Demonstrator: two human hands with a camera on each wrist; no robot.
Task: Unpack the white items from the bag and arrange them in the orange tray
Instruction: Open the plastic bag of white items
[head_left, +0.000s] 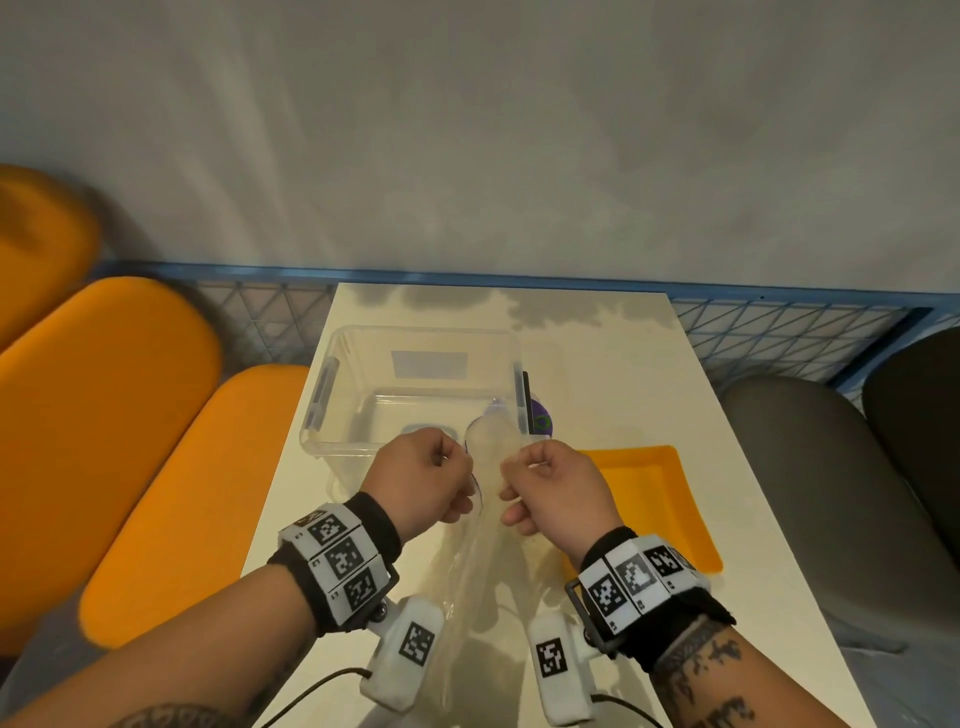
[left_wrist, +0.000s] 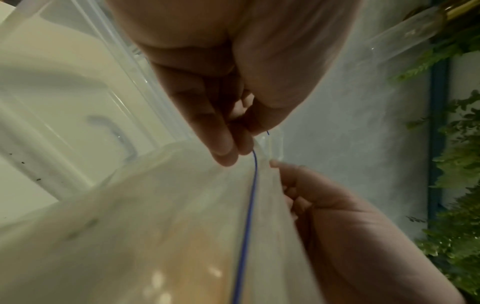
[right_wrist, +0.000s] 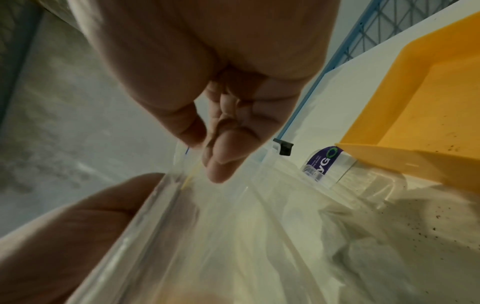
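Observation:
A clear zip bag (head_left: 485, 499) hangs between my two hands above the white table (head_left: 623, 374). My left hand (head_left: 436, 480) pinches one lip of the bag's mouth, and my right hand (head_left: 537, 480) pinches the other lip. In the left wrist view the bag (left_wrist: 182, 216) shows a thin blue zip line running down from the left hand's (left_wrist: 233, 144) fingertips. The right wrist view shows the right hand (right_wrist: 215, 156) pinching the bag (right_wrist: 233, 236) rim. What the bag holds is blurred. The orange tray (head_left: 652, 499) lies on the table just right of my right hand.
A clear plastic bin (head_left: 415, 384) stands on the table behind my hands. A bottle with a purple label (head_left: 540, 418) lies between the bin and the tray. Orange cushions (head_left: 119, 415) line the left side, grey seats (head_left: 831, 493) the right. A blue mesh rail (head_left: 779, 332) runs behind.

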